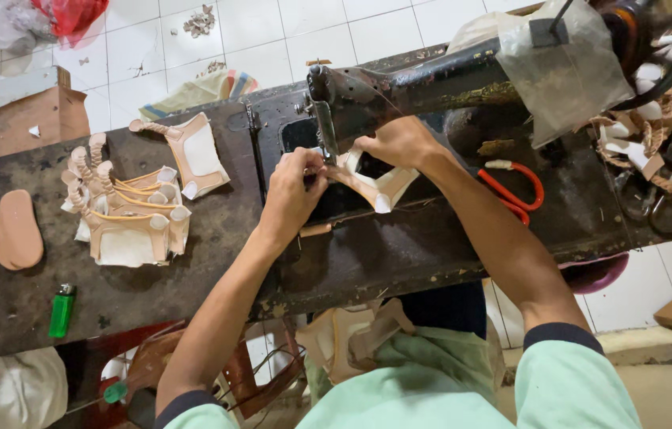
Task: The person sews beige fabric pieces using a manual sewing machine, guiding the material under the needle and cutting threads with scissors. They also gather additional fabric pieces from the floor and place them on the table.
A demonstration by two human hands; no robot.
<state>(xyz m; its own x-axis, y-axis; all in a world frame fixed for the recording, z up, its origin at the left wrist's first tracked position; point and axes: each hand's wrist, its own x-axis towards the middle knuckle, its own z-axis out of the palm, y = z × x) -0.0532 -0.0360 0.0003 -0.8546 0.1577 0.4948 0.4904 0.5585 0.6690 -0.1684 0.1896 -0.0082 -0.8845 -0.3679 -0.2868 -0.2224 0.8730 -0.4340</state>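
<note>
Left hand (294, 191) and right hand (399, 143), fingers pinching a tan-and-white leather strap piece (371, 184) at the black sewing machine (415, 79). Scuffed dark table (193, 262); stacked pieces (131, 213) left, red-handled scissors (515, 187) right, green lighter (61, 311).

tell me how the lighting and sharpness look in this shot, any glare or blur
Head view: even, soft light, only faint shadows under the left hand and right hand; mild sheen on the plastic bag and the dark sewing machine; the table and the pale piece are sharp; edges bend slightly outward, and the green sleeves at the bottom look softer.
</note>
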